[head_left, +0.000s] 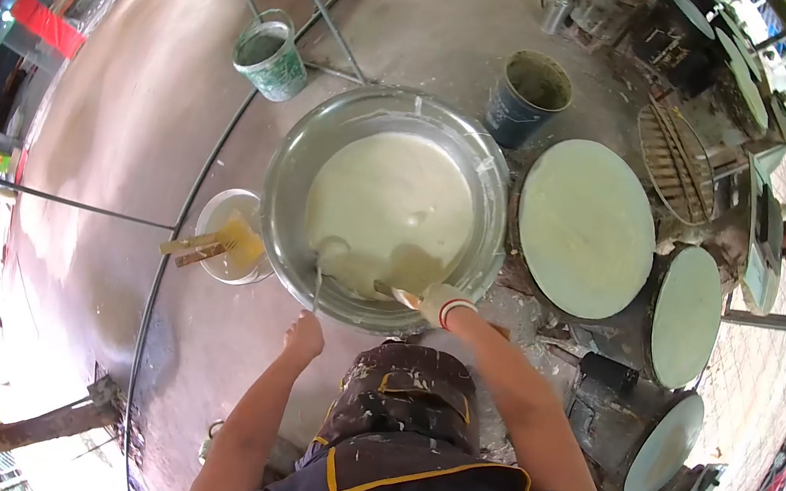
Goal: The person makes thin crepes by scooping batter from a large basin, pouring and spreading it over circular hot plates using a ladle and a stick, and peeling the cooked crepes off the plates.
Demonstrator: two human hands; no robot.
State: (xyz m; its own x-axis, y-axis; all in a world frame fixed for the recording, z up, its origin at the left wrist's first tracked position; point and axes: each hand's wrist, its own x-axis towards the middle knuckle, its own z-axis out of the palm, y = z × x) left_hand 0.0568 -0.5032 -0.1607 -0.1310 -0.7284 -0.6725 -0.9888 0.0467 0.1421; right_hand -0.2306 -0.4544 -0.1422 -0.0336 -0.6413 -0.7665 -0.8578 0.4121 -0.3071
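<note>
A wide metal basin (286, 165) holds a pale, creamy liquid (391, 185). My left hand (305, 336) is bare and closed around the handle of a ladle (317, 283), whose bowl lies in the liquid near the basin's front left. My right hand (447, 306), in a light glove with a red-striped cuff, grips a flat tool (398, 295) over the basin's near side. Its exact kind is unclear, and its tip points left, close to the liquid. Left of the basin, a white bucket (206, 219) contains something yellow and wooden-handled brushes (197, 246).
To the right are several round, pale-topped drum-like stations (586, 228). Behind the basin stand a dark bucket (528, 99) and a green bucket (273, 63). A woven rack (676, 163) lies at the upper right. Metal poles and a dark hose (207, 159) cross the floor on the left.
</note>
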